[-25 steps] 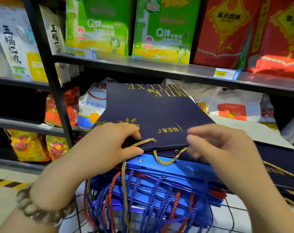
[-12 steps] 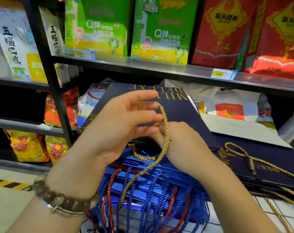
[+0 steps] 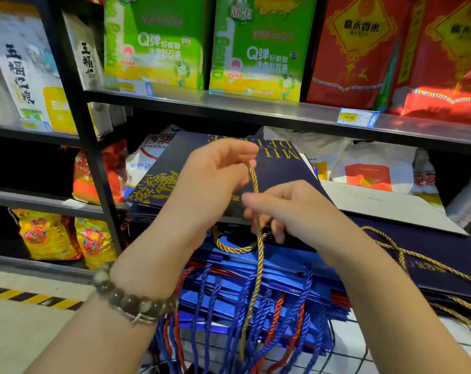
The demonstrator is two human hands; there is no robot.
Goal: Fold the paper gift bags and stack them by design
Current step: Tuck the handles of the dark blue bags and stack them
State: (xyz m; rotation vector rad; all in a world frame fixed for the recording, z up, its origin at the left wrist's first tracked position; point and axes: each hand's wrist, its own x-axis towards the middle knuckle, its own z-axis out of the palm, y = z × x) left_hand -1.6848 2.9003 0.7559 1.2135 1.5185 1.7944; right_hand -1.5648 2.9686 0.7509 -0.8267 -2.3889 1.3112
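A flat navy gift bag (image 3: 280,168) with gold "MILK DELUXE" lettering lies on top of a pile of folded bags. Its gold rope handle (image 3: 259,247) rises from the bag's near edge. My left hand (image 3: 212,176) pinches the top of that rope above the bag. Just below, my right hand (image 3: 291,209) has its fingers curled round the same rope. Under the navy bag lies a stack of bright blue bags (image 3: 256,287) with blue and red cord handles hanging over the front. More navy bags (image 3: 431,255) with gold ropes lie to the right.
The pile rests on a wire cart (image 3: 345,357). Behind it stands a dark metal shelf rack (image 3: 229,106) with green and red rice packs above and white and red sacks below. A grey flat board (image 3: 385,206) lies at the right. The floor has yellow-black hazard tape (image 3: 26,296).
My left hand has raised the gold rope a little higher over the navy bag. My right hand has come out from behind the left and now holds the rope lower down.
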